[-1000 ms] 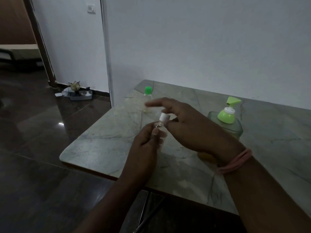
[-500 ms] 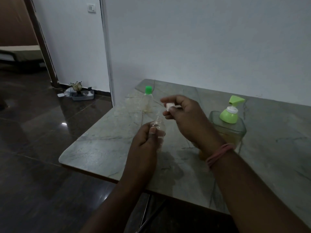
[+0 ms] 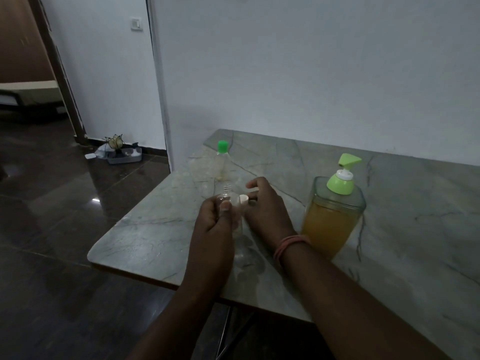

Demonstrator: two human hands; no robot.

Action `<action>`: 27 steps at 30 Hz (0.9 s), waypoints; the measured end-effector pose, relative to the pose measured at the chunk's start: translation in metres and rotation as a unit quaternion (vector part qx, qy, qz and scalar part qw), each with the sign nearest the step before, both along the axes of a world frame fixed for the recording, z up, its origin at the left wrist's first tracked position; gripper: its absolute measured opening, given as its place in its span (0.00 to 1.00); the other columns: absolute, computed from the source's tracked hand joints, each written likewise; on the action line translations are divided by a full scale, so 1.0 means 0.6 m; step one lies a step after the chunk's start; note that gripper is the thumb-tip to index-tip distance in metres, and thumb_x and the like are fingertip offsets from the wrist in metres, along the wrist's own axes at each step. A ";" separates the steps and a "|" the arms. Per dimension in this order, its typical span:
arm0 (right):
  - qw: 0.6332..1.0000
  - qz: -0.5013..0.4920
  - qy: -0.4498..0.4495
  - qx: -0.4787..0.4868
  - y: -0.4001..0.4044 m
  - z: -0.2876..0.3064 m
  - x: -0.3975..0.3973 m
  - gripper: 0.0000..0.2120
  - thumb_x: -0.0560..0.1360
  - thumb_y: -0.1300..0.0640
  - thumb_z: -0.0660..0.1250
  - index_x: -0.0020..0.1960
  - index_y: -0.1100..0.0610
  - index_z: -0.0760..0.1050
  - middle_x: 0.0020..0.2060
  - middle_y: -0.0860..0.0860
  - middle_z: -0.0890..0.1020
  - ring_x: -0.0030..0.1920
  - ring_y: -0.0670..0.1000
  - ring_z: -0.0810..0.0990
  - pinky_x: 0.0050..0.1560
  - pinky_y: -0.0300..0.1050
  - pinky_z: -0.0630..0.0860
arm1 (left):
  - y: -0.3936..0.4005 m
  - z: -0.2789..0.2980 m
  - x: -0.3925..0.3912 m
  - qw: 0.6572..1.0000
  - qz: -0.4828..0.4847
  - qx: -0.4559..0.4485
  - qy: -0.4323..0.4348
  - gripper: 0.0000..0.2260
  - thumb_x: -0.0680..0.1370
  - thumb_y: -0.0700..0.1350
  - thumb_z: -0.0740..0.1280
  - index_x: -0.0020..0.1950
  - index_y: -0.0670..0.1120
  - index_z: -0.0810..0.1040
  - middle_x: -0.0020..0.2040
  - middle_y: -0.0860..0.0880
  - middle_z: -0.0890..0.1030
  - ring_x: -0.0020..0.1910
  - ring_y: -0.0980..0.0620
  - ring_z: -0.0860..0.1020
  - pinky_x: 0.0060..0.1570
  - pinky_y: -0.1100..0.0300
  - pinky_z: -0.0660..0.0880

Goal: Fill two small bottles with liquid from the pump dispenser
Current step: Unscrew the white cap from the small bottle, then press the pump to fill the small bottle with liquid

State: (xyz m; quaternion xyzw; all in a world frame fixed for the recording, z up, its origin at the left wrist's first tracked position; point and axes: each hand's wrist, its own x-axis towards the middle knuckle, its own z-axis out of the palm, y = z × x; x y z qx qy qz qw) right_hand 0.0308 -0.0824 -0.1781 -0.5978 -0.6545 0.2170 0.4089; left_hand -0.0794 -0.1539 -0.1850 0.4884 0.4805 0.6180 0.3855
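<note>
Small clear bottle point(image 3: 230, 203): uncapped, empty, held upright above desk's point(image 3: 145, 229) left edge in left hand point(image 3: 215, 224), fingers curled round its body. Likely light, thin-walled, slippery; grip mid-body. White cap point(image 3: 243, 200): pinched by right hand point(image 3: 265, 206). Pump dispenser point(image 3: 333, 211): right, apart. Green-capped bottle point(image 3: 220, 162): far-left corner. No legible writing.

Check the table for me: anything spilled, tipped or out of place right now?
Nothing stands out. The pump dispenser and the green-capped bottle stand upright on the table, with no visible spill. The left hand holds the uncapped clear bottle; the white cap is at the right hand.
</note>
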 end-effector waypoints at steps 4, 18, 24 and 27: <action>0.998 0.022 -0.039 0.054 -0.039 0.035 0.001 0.15 0.77 0.58 0.70 0.63 0.52 0.75 0.60 0.49 0.80 0.62 0.47 0.77 0.57 0.37 0.71 | -0.006 0.004 0.000 1.000 -0.004 0.004 -0.003 0.11 0.83 0.53 0.58 0.57 0.53 0.78 0.50 0.50 0.84 0.50 0.49 0.82 0.54 0.43 0.79; 0.995 -0.062 0.055 0.050 -0.060 0.284 0.171 0.18 0.80 0.45 0.65 0.45 0.59 0.82 0.40 0.55 0.87 0.34 0.50 0.80 0.39 0.45 0.76 | -0.030 0.031 0.018 0.985 -0.153 0.059 0.062 0.17 0.72 0.60 0.71 0.58 0.54 0.80 0.50 0.50 0.84 0.50 0.51 0.83 0.51 0.50 0.81; 0.974 -0.019 0.062 -0.215 -0.004 0.261 0.185 0.26 0.82 0.38 0.54 0.46 0.58 0.79 0.38 0.53 0.85 0.35 0.52 0.80 0.39 0.44 0.75 | -0.043 0.073 0.086 0.979 -0.175 0.087 0.063 0.14 0.74 0.55 0.70 0.58 0.53 0.78 0.51 0.52 0.83 0.49 0.55 0.83 0.45 0.56 0.83; 0.971 -0.026 0.042 -0.233 -0.001 0.244 0.185 0.26 0.83 0.40 0.55 0.44 0.58 0.80 0.41 0.54 0.85 0.32 0.50 0.79 0.35 0.40 0.73 | -0.038 0.084 0.110 0.979 -0.171 0.091 0.057 0.17 0.73 0.57 0.70 0.59 0.53 0.78 0.52 0.53 0.83 0.48 0.54 0.83 0.42 0.57 0.83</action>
